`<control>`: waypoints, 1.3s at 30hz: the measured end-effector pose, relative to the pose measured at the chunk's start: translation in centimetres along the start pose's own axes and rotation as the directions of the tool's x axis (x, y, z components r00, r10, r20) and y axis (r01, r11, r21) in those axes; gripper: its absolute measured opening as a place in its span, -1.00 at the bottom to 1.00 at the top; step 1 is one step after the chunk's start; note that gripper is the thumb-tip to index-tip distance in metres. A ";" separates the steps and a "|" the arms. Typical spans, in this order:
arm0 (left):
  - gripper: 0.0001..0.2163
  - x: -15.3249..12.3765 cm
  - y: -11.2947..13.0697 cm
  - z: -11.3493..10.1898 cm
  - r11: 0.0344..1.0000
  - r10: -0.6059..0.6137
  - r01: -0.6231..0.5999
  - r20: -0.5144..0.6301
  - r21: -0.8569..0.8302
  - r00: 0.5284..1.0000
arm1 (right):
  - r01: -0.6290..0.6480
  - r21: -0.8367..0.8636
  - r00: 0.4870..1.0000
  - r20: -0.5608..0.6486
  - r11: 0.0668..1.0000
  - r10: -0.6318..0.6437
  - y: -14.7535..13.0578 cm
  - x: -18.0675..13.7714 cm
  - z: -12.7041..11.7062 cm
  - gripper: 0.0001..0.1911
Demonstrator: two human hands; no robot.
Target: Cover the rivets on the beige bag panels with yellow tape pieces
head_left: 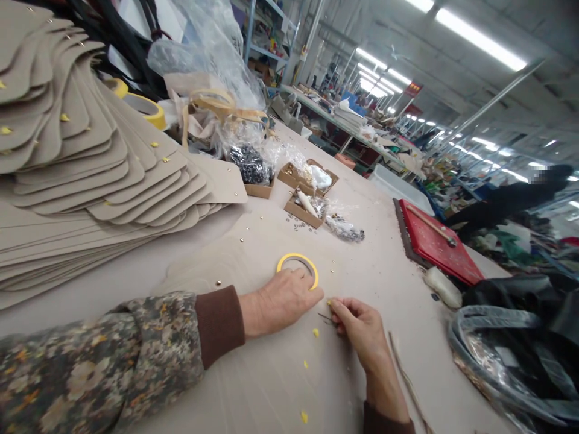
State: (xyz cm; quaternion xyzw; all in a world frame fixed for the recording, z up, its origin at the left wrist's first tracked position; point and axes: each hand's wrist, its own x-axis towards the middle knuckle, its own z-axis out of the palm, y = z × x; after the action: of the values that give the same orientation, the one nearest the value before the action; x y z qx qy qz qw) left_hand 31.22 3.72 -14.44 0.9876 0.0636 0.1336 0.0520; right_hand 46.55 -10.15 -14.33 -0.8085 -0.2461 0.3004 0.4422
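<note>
My left hand [283, 299] is closed on a roll of yellow tape [284, 260], fingers over its near edge, above a beige panel [253, 361]. To its right, my right hand [362, 331] pinches a tiny yellow bit, seemingly tape [329, 303], between thumb and forefinger. A thin dark pointed tool [324, 317] sticks out below those fingertips; its other end is hidden in the hand. Yellow tape scraps [304, 416] dot the panel in a line toward me. Small metal studs [218, 283] show along its far part.
Stacked beige panels [113, 163] fill the left. Behind are small cardboard boxes [298, 212] of hardware and plastic bags [199, 48]. At right lie a red board [438, 241] with a hammer [434, 226] and a black bag [520, 313]. A thin cord [402, 374] runs beside my right wrist.
</note>
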 end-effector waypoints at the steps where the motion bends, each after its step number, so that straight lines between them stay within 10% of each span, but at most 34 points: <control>1: -0.90 0.0 0.1 -0.1 1.000 -0.003 0.003 0.007 -0.002 1.000 | 0.002 -0.026 1.000 -0.004 1.000 -0.002 0.0 0.0 0.2 -0.52; 9: -0.88 -0.1 0.1 -0.5 1.000 -0.002 0.003 0.039 -0.017 0.999 | 0.106 -0.255 0.993 -0.017 0.961 -0.114 0.8 0.4 0.7 -0.60; 17: -0.87 -0.1 -0.2 -0.2 1.000 -0.007 0.008 0.057 -0.026 0.998 | -0.025 0.079 0.998 0.055 0.997 0.020 0.4 0.3 0.1 -0.50; 27: -0.87 -0.2 -0.1 -0.5 0.999 -0.002 0.004 0.048 -0.035 0.999 | 0.151 -0.336 0.983 -0.045 0.930 -0.176 0.7 0.2 0.6 -0.59; 33: -0.90 -0.3 -0.4 -0.5 0.999 0.006 -0.004 0.028 -0.047 1.000 | 0.139 -0.192 0.985 -0.078 0.972 -0.156 1.2 -1.0 0.0 -0.56; 39: -0.92 -0.7 -0.4 -0.9 0.997 0.047 -0.044 0.039 -0.071 0.998 | 0.149 -0.429 0.970 -0.112 0.891 -0.216 0.4 -1.2 1.1 -0.55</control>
State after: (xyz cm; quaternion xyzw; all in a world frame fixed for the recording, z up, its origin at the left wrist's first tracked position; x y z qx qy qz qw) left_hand 30.24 4.07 -13.78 0.9889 0.0355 0.1168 0.0850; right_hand 44.99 -10.50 -14.85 -0.8785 -0.3441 0.1331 0.3034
